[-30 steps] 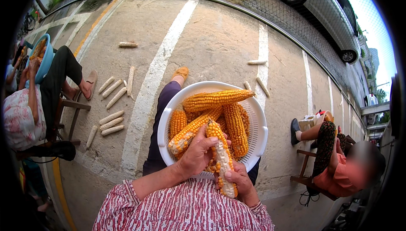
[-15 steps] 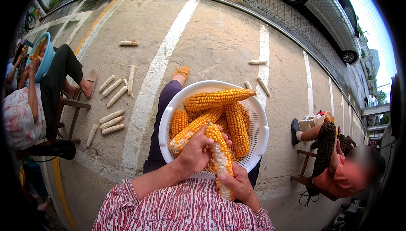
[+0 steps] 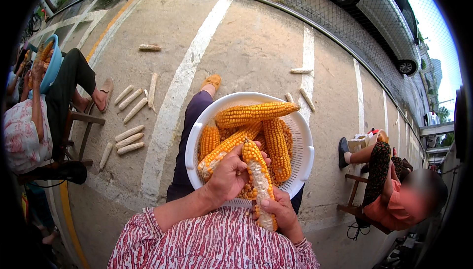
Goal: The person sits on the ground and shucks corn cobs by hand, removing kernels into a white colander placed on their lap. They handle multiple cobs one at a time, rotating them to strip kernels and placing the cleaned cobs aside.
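We hold the ear (image 3: 259,180) in both hands, slanted over the basket's near side, its tip pointing away from us. Our left hand (image 3: 227,176) curls round the upper part, thumb on our side and fingertips showing past the right edge. Our right hand (image 3: 279,213) is closed on the lower part, thumb against the pale bare strip between the hands.

We judge the ear light and stiff, dry enough not to slip much. The cob should bear firm pressure, while kernels edging the strip may come loose under a thumb. The two ends look like the best places to hold, fingers behind and thumbs in front.

Just beyond the grip, the other ears (image 3: 256,115) lie over loose kernels (image 3: 287,141) in the white basket (image 3: 308,163). One slants close behind our left fingers and crowds them. Our shirt (image 3: 212,242) is close under the ear's lower end; whether they touch, we cannot tell.

Well left of the grip, bare cobs (image 3: 135,110) lie on the ground, and past them sits a co-worker with a blue basin (image 3: 55,67). Far right sits a second person (image 3: 389,206).
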{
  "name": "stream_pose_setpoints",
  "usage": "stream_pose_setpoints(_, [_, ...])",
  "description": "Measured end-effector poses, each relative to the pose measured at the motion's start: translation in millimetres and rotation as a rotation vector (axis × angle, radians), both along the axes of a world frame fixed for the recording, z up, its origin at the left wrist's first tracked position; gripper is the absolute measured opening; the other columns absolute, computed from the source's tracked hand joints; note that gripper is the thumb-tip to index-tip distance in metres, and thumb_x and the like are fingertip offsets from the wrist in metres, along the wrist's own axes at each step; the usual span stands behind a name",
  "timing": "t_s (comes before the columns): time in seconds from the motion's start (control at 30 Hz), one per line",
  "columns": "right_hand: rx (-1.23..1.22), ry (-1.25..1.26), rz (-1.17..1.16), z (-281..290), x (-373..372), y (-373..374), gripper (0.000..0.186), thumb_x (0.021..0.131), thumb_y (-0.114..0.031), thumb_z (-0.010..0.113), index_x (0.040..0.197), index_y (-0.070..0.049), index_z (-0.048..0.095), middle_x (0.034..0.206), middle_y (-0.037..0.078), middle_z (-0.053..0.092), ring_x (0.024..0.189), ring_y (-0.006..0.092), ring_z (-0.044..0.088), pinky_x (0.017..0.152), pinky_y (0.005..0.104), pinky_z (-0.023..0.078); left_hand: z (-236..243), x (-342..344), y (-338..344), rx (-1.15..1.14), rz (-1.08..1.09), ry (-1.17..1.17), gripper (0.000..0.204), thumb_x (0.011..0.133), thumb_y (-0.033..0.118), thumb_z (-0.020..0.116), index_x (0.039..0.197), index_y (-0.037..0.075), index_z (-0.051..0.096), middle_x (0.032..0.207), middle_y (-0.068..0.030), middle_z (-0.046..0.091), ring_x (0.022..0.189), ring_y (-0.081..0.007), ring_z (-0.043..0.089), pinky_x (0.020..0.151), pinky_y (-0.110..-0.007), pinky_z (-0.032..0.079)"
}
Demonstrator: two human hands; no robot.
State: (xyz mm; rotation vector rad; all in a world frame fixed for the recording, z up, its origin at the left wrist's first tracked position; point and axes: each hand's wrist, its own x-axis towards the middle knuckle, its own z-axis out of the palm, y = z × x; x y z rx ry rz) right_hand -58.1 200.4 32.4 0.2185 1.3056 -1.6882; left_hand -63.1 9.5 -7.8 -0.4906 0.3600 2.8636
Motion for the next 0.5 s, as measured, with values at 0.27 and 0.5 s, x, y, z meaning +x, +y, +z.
stream_pose_setpoints(0.27, [0.019,0.046,-0.027,-0.7,-1.0,-3.5,0.047,0.084,-0.024,0.062,0.119,0.006,0.048,0.083,0.011,0.062,0.065,0.0161,0.062,0.061,0.0272,0.053,0.1,-0.7,0.7,-0.096,-0.021,0.023,0.042,0.095,0.01,0.033,0.135,0.0,0.036,0.121,-0.0204,0.055,0.118,-0.0301,0.055,0.105,-0.044,0.043])
stream_pose_setpoints(0.5, [-0.048,0.039,-0.029,-1.0,-1.7,-2.1,0.034,0.088,-0.018,0.061,0.114,0.003,0.051,0.086,0.007,0.061,0.067,0.0121,0.061,0.061,0.0247,0.051,1.1,-0.2,2.7,-0.122,-0.003,0.018,0.04,0.093,0.008,0.035,0.132,0.001,0.036,0.121,-0.0193,0.054,0.119,-0.0297,0.054,0.104,-0.043,0.044])
